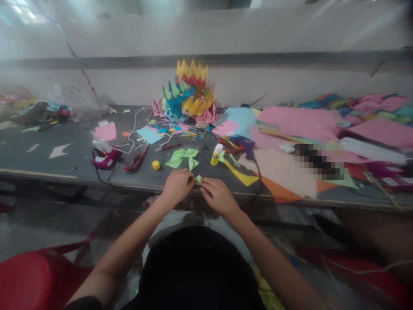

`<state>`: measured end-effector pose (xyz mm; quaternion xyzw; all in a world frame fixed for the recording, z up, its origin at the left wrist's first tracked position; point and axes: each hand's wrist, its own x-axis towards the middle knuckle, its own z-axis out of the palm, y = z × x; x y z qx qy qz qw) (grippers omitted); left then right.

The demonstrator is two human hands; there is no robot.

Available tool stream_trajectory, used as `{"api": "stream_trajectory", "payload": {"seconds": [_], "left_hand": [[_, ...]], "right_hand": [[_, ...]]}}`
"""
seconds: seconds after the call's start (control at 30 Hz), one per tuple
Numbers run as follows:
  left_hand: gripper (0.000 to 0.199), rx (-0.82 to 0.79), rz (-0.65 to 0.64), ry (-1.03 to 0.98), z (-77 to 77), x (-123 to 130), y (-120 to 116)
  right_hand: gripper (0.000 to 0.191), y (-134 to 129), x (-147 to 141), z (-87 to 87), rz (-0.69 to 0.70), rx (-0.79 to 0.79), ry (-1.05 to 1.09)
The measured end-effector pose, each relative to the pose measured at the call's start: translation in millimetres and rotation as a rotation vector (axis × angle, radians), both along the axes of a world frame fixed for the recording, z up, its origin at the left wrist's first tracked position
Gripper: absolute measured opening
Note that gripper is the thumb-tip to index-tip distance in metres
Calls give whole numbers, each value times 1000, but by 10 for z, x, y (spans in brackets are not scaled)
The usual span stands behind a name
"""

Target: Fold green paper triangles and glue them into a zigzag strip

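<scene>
Both my hands meet at the table's front edge over a small piece of light green paper (pixel 198 178). My left hand (pixel 179 185) has its fingers curled, pinching the left side of that paper. Fingers of my right hand (pixel 219 194) are closed together on its right side. Just beyond lie folded light green paper pieces (pixel 183 158). An uncapped glue stick (pixel 216 154) with a yellow body stands upright to their right. Its yellow cap (pixel 156 165) sits on the table to the left.
Folded paper crowns (pixel 189 97) are stacked at the back. Red-handled pliers (pixel 137 160) and a purple power strip (pixel 105 159) lie left. Scissors (pixel 229 145), a purple glue gun (pixel 244 145) and coloured sheets (pixel 297 122) lie right. A red chair (pixel 29 275) stands lower left.
</scene>
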<state>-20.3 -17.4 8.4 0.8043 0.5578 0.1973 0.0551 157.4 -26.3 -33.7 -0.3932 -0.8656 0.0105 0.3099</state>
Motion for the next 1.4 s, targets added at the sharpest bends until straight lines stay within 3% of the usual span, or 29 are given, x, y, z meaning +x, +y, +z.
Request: {"api": "stream_trajectory", "payload": {"seconds": [0.27,0.5,0.6,0.73,0.83,0.93,1.03,1.13,1.3,1.4], "left_hand": [[17,-130,130,-199,-38,-57,41],[25,-99,189,-264,-20,-103,53],[21,0,119,-147,-45,-99,29],[17,113,-97,-46,-136,-106,17],[16,149,-163,-4,-200,-112,-14],[19,192,-169,-17,-242,-103,-80],[22,217,-177,-74,-282,-99,-153],[24,194,-139,-169,-327,-117,-198],[28,117,-44,-301,-367,-167,-191],[27,97,-41,-293,-373,-174,-182]], "right_hand": [[23,-11,-7,-16,-7,-8,41],[23,-19,-27,16,-17,-13,20],[25,-19,-118,62,-23,-19,-11],[25,-3,-216,118,-23,-74,-22],[24,35,-135,165,-71,-101,53],[27,119,78,215,-212,-66,83],[39,249,297,230,-313,-49,-66],[53,402,426,206,-289,-71,-217],[72,652,431,201,-225,-55,-381],[69,753,379,221,-222,-3,-433]]}}
